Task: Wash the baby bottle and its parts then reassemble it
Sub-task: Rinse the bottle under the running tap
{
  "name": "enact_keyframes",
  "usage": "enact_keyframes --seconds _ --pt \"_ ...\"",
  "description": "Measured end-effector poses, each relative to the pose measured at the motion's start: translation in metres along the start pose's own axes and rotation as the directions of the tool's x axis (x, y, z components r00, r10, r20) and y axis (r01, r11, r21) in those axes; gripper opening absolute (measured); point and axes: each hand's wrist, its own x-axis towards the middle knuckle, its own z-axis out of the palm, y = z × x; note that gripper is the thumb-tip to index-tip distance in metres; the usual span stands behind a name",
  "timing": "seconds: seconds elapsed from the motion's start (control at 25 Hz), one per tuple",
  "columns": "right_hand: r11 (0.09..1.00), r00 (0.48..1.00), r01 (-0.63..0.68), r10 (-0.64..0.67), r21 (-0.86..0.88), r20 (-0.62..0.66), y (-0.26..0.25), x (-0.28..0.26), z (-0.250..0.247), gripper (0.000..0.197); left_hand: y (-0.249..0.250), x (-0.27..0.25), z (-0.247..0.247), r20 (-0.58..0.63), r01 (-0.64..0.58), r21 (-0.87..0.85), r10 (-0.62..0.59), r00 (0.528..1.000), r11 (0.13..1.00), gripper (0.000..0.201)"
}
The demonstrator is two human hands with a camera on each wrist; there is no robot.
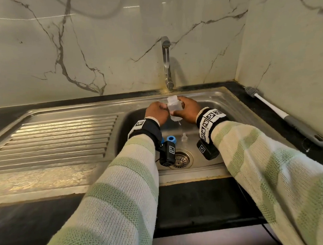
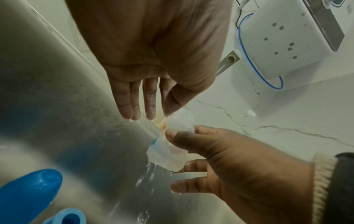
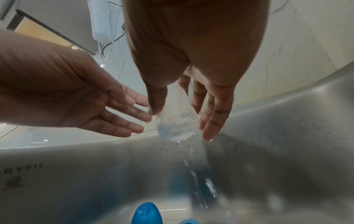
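Note:
The clear baby bottle (image 1: 173, 108) is held over the sink basin below the tap (image 1: 167, 63). My right hand (image 1: 186, 109) grips it, thumb on one side and fingers on the other (image 2: 179, 150) (image 3: 182, 119). Water streams off the bottle's lower end (image 2: 166, 157) (image 3: 176, 128). My left hand (image 1: 156, 111) is beside it with straight, wet fingers (image 2: 149, 116) (image 3: 134, 121); only its thumb touches the bottle's upper end. A blue ring (image 1: 170, 138) (image 2: 67, 216), a clear nipple (image 1: 184, 137) and a blue cap (image 2: 28, 192) (image 3: 147, 213) lie on the basin floor.
The steel sink (image 1: 208, 98) has a drain (image 1: 181, 159) near its front and a ribbed drainboard (image 1: 54, 140) to the left. A long bottle brush (image 1: 281, 113) lies on the dark counter at the right, against the marble wall.

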Motion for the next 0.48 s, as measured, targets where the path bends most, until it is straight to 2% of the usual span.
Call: enact_keyframes --seconds 0.24,0.36,0.48 --pt "1.000 1.000 -0.001 0.001 0.020 -0.003 -0.010 -0.005 0.010 0.044 0.000 -0.006 -0.004 -0.019 -0.007 -0.006 0.007 1.000 1.000 0.018" --pt "0.999 0.998 0.003 -0.001 -0.044 0.060 -0.011 -0.001 0.015 0.040 0.001 -0.005 -0.006 -0.036 -0.004 0.008 0.004 0.999 1.000 0.026" --pt "0.993 1.000 0.011 -0.007 -0.115 0.029 -0.008 0.004 0.009 0.030 0.007 -0.006 -0.006 -0.049 -0.035 0.051 0.037 0.998 0.998 0.024"
